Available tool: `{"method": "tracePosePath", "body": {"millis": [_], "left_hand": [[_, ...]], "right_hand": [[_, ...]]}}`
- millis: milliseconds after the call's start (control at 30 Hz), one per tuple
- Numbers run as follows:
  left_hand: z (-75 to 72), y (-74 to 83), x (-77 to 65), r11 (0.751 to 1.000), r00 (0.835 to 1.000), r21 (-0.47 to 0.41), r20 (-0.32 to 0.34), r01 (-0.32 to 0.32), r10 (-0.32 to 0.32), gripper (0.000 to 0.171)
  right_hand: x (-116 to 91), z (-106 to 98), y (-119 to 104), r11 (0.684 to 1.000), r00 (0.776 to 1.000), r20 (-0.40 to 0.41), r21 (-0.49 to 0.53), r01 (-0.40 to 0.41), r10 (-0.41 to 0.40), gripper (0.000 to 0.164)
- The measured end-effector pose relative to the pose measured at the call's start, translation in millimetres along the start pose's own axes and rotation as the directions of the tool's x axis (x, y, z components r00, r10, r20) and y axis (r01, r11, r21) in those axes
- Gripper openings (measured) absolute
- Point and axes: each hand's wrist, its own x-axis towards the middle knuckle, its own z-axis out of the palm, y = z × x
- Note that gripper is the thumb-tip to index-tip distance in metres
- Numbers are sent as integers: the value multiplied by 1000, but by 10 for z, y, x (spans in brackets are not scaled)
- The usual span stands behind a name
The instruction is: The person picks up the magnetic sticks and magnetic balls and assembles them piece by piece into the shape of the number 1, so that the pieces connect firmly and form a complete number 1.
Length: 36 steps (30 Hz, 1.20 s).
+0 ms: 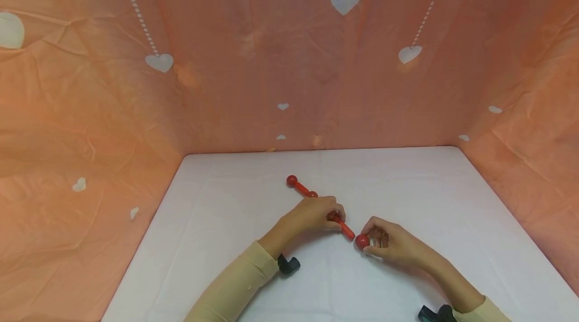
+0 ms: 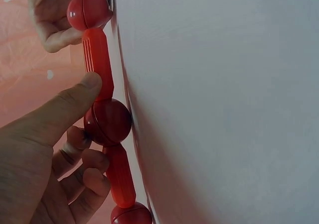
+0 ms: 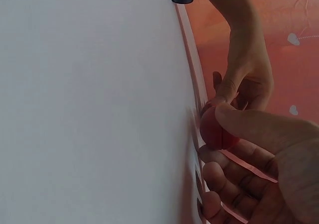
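Observation:
My left hand [image 1: 316, 214] grips a chain of red balls and orange-red rods around its middle ball [image 2: 108, 122]. In the left wrist view, the thumb lies along the near rod [image 2: 98, 59] and curled fingers sit behind the chain. The chain's far end ball [image 1: 291, 180] points to the back left. My right hand [image 1: 393, 241] pinches a red ball [image 1: 362, 241] between thumb and fingers, right at the free end of the rod. From the right wrist, this ball [image 3: 217, 129] covers most of the chain behind it.
A white table [image 1: 217, 201] lies under both hands, with orange cloth walls [image 1: 271, 76] printed with pale hearts at its back and sides. Dark wrist camera mounts [image 1: 288, 264] hang below each sleeve, near the tabletop.

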Motion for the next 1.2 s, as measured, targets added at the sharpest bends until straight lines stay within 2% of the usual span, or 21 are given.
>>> {"method": "tracePosePath", "body": {"millis": [667, 833, 967, 1200], "left_hand": [[8, -22, 45, 1000, 1000, -29, 11, 9, -9, 17], [-10, -62, 2, 991, 1000, -133, 15, 27, -25, 21], [-33, -130, -73, 973, 997, -222, -18, 65, -71, 22], [-94, -238, -165, 959, 981, -229, -61, 167, -185, 26]], "right_hand": [[55, 11, -30, 999, 999, 38, -12, -33, 34, 31], [63, 16, -43, 999, 998, 46, -14, -39, 40, 32], [65, 20, -48, 999, 998, 48, -22, -44, 45, 32], [60, 24, -44, 998, 998, 38, -47, -45, 47, 33]]}}
